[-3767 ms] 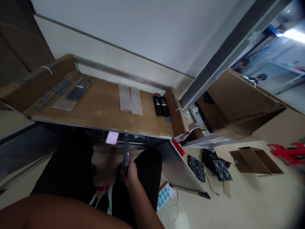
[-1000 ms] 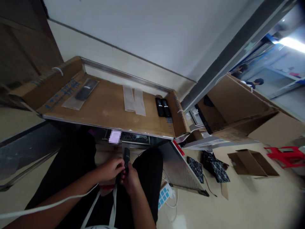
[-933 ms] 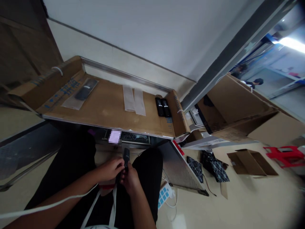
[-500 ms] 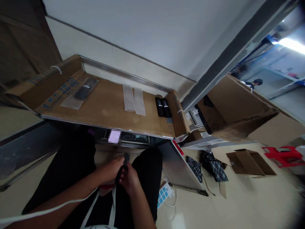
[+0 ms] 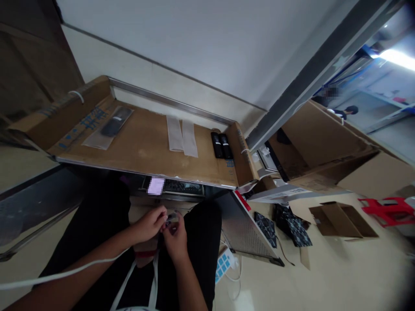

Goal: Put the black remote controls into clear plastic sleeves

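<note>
Low over my lap, my left hand (image 5: 151, 223) is closed, with thumb and fingers pinched at the edge of a small dark, shiny thing (image 5: 172, 219). My right hand (image 5: 176, 238) curls round the same thing from the other side. Fingers cover much of it, so its kind is not clear. On the cardboard-lined bench (image 5: 142, 142) in front lie two flat, empty whitish sleeves (image 5: 175, 134). Two black handheld devices (image 5: 222, 145) lie side by side at the right end. At the left end a dark device (image 5: 113, 125) rests partly inside a translucent sleeve.
A half-open drawer (image 5: 181, 188) sits under the bench edge. A perforated metal panel (image 5: 248, 229) leans right of my knee, near a power strip (image 5: 223, 264). Cardboard boxes (image 5: 343, 220) and a red stool (image 5: 387, 211) stand on the floor at right. A white cord (image 5: 81, 267) crosses my left arm.
The long dark thing between my hands has turned and now shows a shorter, shinier outline. My left fingers have shifted slightly up and left. Things on the bench have stayed in place.
</note>
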Motion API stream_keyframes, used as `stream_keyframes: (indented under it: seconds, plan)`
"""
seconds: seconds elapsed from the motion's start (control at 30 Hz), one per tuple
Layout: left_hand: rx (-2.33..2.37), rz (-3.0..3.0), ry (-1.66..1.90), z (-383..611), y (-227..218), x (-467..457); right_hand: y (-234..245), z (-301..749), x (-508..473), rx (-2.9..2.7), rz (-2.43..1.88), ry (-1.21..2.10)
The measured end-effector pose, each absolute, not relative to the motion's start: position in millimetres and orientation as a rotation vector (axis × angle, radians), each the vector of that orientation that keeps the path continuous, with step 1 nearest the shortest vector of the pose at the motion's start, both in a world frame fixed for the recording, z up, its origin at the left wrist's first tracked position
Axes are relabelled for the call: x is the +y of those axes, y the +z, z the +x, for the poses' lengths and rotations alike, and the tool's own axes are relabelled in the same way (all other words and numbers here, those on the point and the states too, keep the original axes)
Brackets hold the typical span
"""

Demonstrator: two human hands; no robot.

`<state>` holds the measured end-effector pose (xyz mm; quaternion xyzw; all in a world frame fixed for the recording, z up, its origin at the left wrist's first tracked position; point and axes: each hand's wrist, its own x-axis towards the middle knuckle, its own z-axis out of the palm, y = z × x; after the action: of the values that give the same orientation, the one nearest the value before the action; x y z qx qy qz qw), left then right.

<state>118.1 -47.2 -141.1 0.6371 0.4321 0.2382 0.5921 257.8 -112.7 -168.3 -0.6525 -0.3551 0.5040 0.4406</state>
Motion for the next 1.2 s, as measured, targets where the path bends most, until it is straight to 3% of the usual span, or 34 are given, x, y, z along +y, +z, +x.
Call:
stream_keyframes:
  seconds: [0.1,0.23,0.43,0.63,0.8,0.93,1.03,1.2]
  plan:
    - [0.909,1.427,0.54,116,-108,-51,-144,264,-110,-1.295,-1.546,1.045]
    - [0.847,1.47,0.499,109,-63,-56,-109,269,-111,-1.434,-1.576,0.767]
    - [0.757,1.371,0.41,97,-22,-65,-64,271,-119,-1.566,-1.476,0.645]
    - [0.665,1.176,0.534,91,-17,-67,-26,272,-120,-1.696,-1.496,0.799]
    - [0.713,0.943,0.722,98,-36,-74,-23,274,-116,-1.595,-1.494,0.529]
    - [0.663,0.566,0.586,105,-64,-82,-21,268,-123,-1.435,-1.425,0.242]
    - [0.675,0.334,0.575,108,-62,-75,-21,249,-138,-1.384,-1.393,0.374]
    - [1.067,0.232,1.047,100,-19,-47,-33,214,-159,-1.351,-1.241,0.877]
